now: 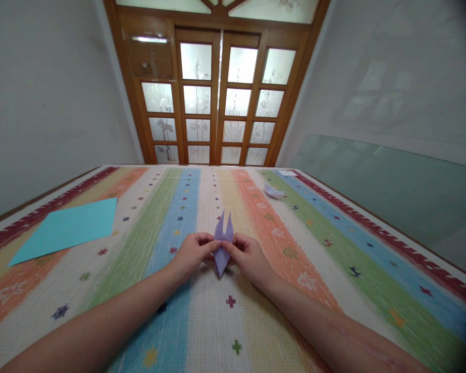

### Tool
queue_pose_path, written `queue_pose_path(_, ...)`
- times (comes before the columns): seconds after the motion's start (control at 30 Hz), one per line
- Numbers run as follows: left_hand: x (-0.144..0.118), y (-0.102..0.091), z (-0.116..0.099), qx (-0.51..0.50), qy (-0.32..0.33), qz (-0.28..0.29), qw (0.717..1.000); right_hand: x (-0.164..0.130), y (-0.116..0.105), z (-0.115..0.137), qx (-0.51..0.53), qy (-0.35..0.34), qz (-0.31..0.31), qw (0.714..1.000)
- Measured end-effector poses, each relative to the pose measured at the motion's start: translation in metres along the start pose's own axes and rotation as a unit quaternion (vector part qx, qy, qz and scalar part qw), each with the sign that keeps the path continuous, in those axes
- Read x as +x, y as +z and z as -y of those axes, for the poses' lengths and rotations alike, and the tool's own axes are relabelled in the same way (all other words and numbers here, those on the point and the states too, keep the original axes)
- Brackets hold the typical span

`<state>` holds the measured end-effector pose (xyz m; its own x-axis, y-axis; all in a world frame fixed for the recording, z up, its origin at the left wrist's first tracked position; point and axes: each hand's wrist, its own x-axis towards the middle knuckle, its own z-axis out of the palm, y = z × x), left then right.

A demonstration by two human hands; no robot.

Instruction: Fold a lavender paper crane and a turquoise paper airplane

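A piece of folded purple origami paper [224,236] is held between my two hands, over the middle of the table. Two narrow points rise from its far end, and a single pointed tip faces me. My left hand [196,251] pinches its left edge, thumb on top and fingers curled beneath. On the other side, my right hand [250,255] grips the right edge in the same way, its thumb close to the left one. The fingertips under the paper are partly hidden.
A striped tablecloth [140,274] covers the table. Flat turquoise paper [68,228] lies to the left. Toward the far right sits a small pale folded paper piece [274,191], with a white slip [288,173] beyond it. Wooden glazed doors [217,98] stand behind the table.
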<state>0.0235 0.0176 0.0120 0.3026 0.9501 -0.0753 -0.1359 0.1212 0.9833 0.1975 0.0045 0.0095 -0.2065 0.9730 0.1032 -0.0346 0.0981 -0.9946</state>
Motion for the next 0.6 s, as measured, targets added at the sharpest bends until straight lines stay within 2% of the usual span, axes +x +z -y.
queue_pose_path(0.27,-0.0017,-0.0019,-0.0019,0.007,0.004,-0.016,1.000,-0.0021,0.0000,-0.0017,0.008,0.014,0.019,1.000)
queue_pose_path(0.47,-0.0010,-0.0042,-0.0023,0.122,0.076,-0.001,0.990,0.0009,0.0003,-0.0025,0.082,0.037,0.031,0.995)
queue_pose_path(0.6,-0.0020,-0.0054,-0.0054,0.130,0.097,0.009,0.987,0.0024,-0.0009,-0.0010,0.109,0.050,0.049,0.991)
